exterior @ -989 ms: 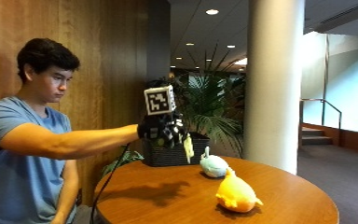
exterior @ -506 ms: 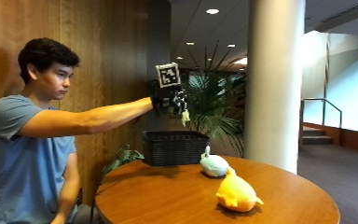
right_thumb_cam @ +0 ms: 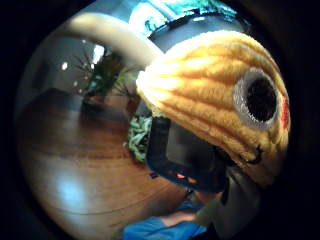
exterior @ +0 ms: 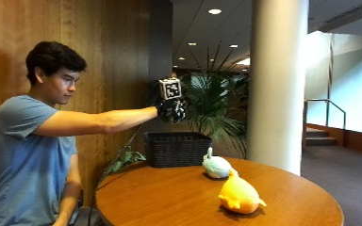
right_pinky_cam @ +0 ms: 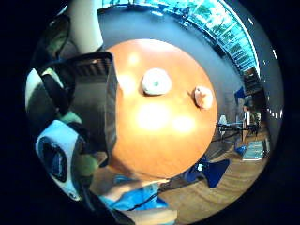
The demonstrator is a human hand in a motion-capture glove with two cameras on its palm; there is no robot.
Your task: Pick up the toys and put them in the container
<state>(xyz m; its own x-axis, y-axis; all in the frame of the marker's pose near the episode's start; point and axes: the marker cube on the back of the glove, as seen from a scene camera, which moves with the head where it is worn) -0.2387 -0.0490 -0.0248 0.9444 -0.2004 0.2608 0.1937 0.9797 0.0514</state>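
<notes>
Arm outstretched, gloved right hand high above the black basket, grasping a yellow plush toy, two toys at the tabletop's three o'clock side.

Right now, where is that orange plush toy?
In the outside view the orange plush toy lies on the round wooden table, toward its near edge, just in front of the pale plush toy and farther from the black basket.
</notes>
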